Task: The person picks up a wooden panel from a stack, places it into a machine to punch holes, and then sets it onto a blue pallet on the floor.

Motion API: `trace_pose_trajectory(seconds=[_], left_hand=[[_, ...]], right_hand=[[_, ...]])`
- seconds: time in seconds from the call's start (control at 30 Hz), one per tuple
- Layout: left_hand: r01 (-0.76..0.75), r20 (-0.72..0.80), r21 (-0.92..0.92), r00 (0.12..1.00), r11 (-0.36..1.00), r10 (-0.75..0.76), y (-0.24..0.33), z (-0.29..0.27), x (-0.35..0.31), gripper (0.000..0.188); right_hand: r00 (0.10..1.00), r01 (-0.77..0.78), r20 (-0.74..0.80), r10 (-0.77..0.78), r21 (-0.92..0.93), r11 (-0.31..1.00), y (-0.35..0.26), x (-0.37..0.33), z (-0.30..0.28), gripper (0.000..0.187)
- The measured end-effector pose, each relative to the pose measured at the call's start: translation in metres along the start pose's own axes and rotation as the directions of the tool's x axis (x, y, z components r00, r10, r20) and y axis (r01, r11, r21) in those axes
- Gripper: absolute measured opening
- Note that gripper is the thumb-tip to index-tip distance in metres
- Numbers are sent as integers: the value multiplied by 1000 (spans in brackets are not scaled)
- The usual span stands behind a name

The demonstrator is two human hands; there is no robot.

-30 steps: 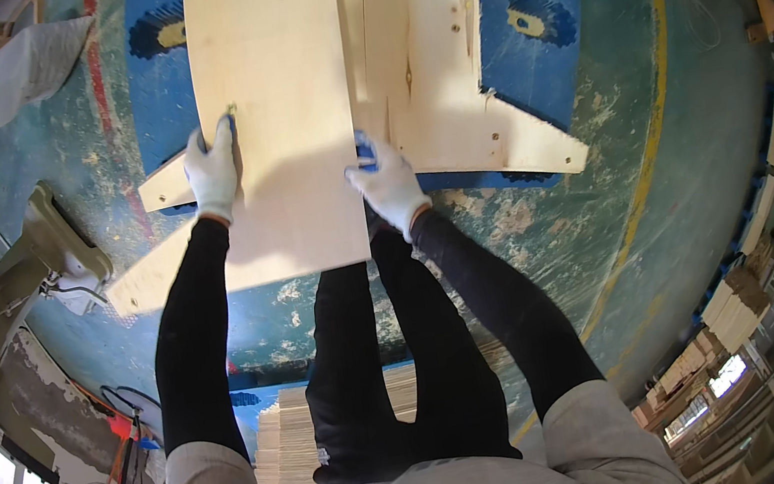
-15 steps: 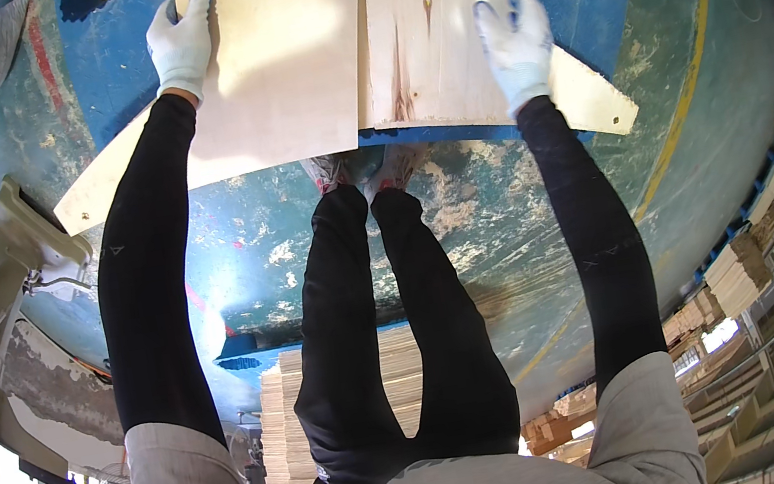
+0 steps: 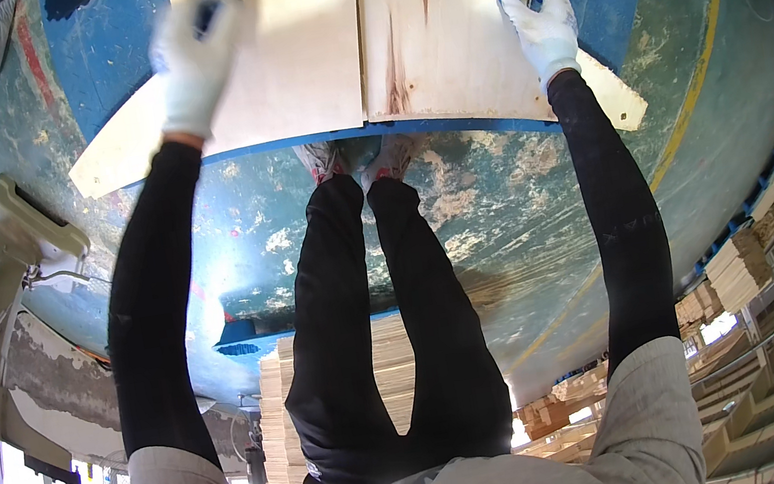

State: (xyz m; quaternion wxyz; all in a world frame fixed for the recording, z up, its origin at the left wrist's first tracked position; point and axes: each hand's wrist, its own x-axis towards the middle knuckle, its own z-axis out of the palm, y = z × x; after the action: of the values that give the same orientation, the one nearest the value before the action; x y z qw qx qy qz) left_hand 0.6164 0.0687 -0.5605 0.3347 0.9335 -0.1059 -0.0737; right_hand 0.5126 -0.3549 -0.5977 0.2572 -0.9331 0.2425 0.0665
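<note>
Two pale wooden panels lie side by side on a blue surface: a left panel [image 3: 278, 67] and a right panel [image 3: 445, 30] with brown knots and streaks. A narrow dark seam runs between them, and their near edges nearly line up. My right hand [image 3: 548, 32], in a white glove with blue fingertips, straddles the right panel's outer edge. Its thumb is on top and its fingers are along the outside. Over the left panel's outer part is my gloved left hand [image 3: 198, 59], its fingers smeared by motion. Beneath the panels, a wooden strip [image 3: 123, 142] sticks out on both sides.
The blue support [image 3: 109, 53] under the wood has dark worn patches. My feet [image 3: 323, 159] stand close to its near edge on a scuffed green floor [image 3: 499, 184]. Behind me is a stack of thin boards [image 3: 282, 441]; a beige machine part [image 3: 26, 233] is at left.
The panels have come level at their near edges, and the slanted gap between them has narrowed. My left hand has left the left panel's edge and moved inward; my right hand has reached the right panel's edge.
</note>
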Motion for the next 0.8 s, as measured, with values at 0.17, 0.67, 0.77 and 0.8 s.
trace_pose_trajectory(seconds=[0.17, 0.67, 0.77, 0.8], left_hand=[[627, 705, -103, 594, 772, -387, 104, 29, -133, 36], [424, 471, -828, 172, -367, -865, 166, 147, -178, 24], [400, 479, -826, 124, -398, -869, 153, 156, -178, 19], [405, 482, -819, 99, -408, -870, 148, 157, -178, 14]], right_hand=[[998, -61, 9, 61, 24, 998, -2, -10, -10, 62], [994, -77, -37, 101, 419, 905, 32, 12, -4, 22], [997, -38, -35, 64, 505, 862, 34, 12, -6, 22], [998, -55, -8, 67, 482, 874, 29, 11, -5, 25]])
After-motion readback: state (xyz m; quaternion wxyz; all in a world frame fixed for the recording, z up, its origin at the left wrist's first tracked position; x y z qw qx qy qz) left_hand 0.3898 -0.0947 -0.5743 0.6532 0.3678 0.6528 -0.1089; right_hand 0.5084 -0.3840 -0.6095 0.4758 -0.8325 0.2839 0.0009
